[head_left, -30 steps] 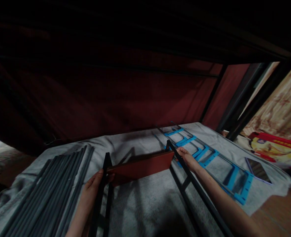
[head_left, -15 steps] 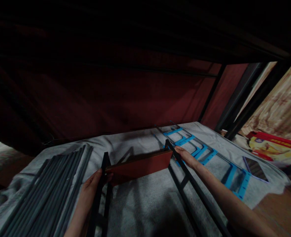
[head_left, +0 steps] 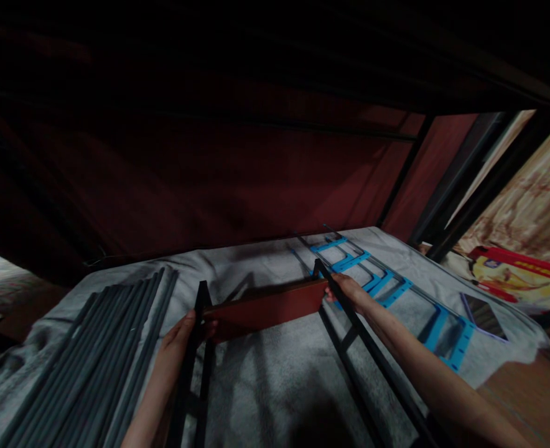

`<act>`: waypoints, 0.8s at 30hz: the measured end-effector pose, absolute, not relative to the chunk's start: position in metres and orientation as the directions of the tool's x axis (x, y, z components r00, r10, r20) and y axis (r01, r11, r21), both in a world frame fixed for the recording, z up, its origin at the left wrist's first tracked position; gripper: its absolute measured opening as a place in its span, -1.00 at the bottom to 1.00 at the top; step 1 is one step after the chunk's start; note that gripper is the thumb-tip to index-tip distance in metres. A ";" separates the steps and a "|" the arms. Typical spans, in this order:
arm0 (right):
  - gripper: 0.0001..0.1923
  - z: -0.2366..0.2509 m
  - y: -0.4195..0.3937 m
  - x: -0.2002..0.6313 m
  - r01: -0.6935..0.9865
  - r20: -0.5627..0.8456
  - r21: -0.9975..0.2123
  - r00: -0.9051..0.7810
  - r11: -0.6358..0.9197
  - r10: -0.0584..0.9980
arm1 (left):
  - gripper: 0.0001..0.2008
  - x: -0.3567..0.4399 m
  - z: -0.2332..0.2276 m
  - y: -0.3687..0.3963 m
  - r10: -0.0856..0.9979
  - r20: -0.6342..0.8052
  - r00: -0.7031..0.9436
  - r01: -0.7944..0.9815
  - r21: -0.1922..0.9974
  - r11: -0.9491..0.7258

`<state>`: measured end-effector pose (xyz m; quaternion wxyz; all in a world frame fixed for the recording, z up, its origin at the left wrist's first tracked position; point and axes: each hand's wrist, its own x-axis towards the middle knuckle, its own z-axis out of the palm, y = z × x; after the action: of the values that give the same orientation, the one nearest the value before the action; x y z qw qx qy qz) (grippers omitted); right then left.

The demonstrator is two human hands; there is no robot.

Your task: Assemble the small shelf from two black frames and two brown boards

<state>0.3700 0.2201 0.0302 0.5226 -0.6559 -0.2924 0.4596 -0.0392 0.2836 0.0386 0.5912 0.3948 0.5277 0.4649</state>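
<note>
Shifted slightly: red panel [head_left: 268, 306] at frame centre, between black frames [head_left: 200, 311]. Left hand [head_left: 178, 339] and right hand [head_left: 344, 290] gripping its ends. Risk: slipping out if either frame spreads.

You look into a dim place, with most light coming from the right side. A dark red wall [head_left: 237, 180] fills the far side, crossed by thin black bars. Above you it is nearly black. A grey blanket [head_left: 265, 379] covers the surface in front of you. At the right you see a brown wooden floor [head_left: 531, 398], a beige patterned curtain [head_left: 536, 199] and a red and yellow box [head_left: 522, 274] under it.
</note>
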 end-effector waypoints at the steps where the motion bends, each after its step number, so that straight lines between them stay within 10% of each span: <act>1: -0.71 0.032 0.221 0.366 -0.128 -0.337 -0.941 0.401 -0.312 0.852 | -0.83 -0.038 0.038 0.284 0.960 -0.278 0.027 -0.177 0.944 0.278; 15: -0.77 0.070 0.202 0.355 -0.316 -0.383 -0.905 0.316 -0.285 0.868 | -0.84 -0.035 0.055 0.259 0.984 -0.178 0.029 -0.429 0.887 0.173; 24: -0.67 0.186 0.166 0.356 -0.239 -0.142 -0.969 0.308 -0.068 0.941 | -0.66 -0.022 0.184 0.224 0.987 0.155 -0.050 -0.362 0.918 -0.162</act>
<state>0.3561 0.1665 0.1865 0.6009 -0.5413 -0.3238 0.4910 -0.0222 0.2241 0.1842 0.5370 0.4322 0.3611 0.6280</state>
